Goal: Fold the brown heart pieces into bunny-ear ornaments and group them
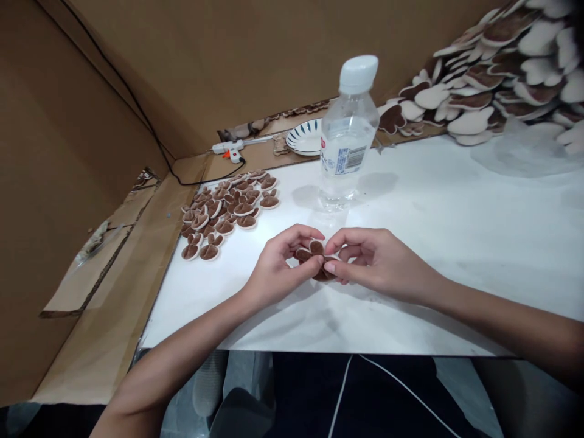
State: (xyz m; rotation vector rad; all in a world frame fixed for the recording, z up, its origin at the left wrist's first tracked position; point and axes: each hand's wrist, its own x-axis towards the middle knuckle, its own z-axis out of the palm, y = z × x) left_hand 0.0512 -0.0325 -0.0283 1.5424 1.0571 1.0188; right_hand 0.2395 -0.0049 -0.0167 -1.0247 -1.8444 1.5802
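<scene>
I have a cardboard wall [274, 55] across the top of the frame, and below it a white tabletop [460, 237] spanning the centre and right. A heap of brown-and-white plush cutouts [506, 73] fills the upper right; a clear plastic bottle [349, 121] with a white cap stands just above centre. Left of centre lies a cluster of brown rabbit-head cutouts [244, 208]. Mid-frame, the right hand [387, 264] pinches one side of a piece between thumb and curled fingers, while the left hand [278, 261] grips its other side. Beyond, at upper centre, I see a blue-striped dish [296, 145] and, left of it, a glue gun [230, 148]. The held rabbit-head piece [316, 247] sits at centre, its underside hidden from me. I judge the step in hand to be fingertip shaping or aligning of this piece; the next move calls for a light, even pinch with the two ears kept free.
</scene>
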